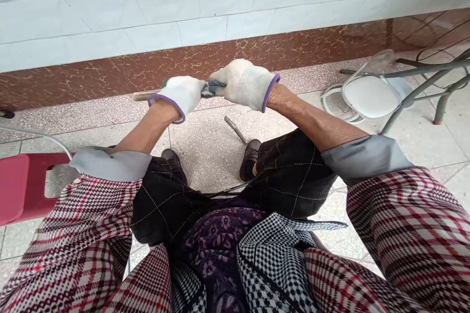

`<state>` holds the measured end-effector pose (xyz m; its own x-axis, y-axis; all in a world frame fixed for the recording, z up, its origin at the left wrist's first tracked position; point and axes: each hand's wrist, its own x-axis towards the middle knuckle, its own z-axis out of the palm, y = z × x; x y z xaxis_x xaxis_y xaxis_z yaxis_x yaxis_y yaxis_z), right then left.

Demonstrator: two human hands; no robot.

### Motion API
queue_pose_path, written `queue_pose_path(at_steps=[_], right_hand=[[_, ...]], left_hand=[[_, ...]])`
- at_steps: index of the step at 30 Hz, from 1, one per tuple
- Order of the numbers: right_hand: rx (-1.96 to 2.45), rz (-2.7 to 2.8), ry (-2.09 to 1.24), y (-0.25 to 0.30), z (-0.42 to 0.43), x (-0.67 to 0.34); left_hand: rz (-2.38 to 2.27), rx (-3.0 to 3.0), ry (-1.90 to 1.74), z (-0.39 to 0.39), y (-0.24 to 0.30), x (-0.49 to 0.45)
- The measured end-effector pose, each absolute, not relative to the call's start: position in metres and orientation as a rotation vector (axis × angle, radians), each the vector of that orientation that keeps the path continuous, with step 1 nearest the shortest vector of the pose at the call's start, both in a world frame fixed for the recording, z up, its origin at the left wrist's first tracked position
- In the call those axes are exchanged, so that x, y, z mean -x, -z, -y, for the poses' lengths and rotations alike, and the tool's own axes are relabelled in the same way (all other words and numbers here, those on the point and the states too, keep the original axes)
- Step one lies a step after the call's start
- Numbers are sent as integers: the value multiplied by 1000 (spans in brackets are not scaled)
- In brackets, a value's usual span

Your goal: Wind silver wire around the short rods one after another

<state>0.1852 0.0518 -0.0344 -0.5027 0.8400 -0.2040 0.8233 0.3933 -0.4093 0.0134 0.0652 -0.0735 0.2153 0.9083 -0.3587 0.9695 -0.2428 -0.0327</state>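
Observation:
Both my hands wear white knit gloves with purple cuffs and meet in front of my knees. My left hand (180, 96) is closed around a thin rod-like piece (145, 95) whose pale end sticks out to the left. My right hand (244, 84) is closed on a dark green-grey part (212, 88) between the two gloves. What the piece is exactly I cannot make out. I sit with my legs apart, shoes on the tiled floor.
A short metal rod (235, 129) lies on the floor near my right shoe (250, 155). A red plastic stool (22, 183) stands at the left. A white round fan part (369, 95) and a metal frame (433, 78) lie at the right. A tiled wall (220, 14) is ahead.

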Motion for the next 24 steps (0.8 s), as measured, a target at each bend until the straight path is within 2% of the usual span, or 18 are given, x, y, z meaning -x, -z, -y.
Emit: queue_pose_path(at_steps=[3, 7, 11, 17, 21, 24], right_hand=[[1509, 2605, -641, 44, -71, -202], [1447, 2382, -895, 64, -94, -217], [1459, 2392, -984, 75, -87, -205], [1328, 2747, -727, 61, -48, -174], [1529, 2782, -519, 41, -52, -177], [1609, 2703, -479, 42, -75, -194]], left_hand=[[-1658, -2382, 480, -60, 76, -19], [-1693, -2261, 164, -57, 66, -13], [-1777, -2063, -133, -63, 56, 1], [-1953, -2191, 99, -78, 70, 16], [-1973, -2305, 437, -79, 87, 7], [-1848, -2367, 498, -72, 90, -5]])
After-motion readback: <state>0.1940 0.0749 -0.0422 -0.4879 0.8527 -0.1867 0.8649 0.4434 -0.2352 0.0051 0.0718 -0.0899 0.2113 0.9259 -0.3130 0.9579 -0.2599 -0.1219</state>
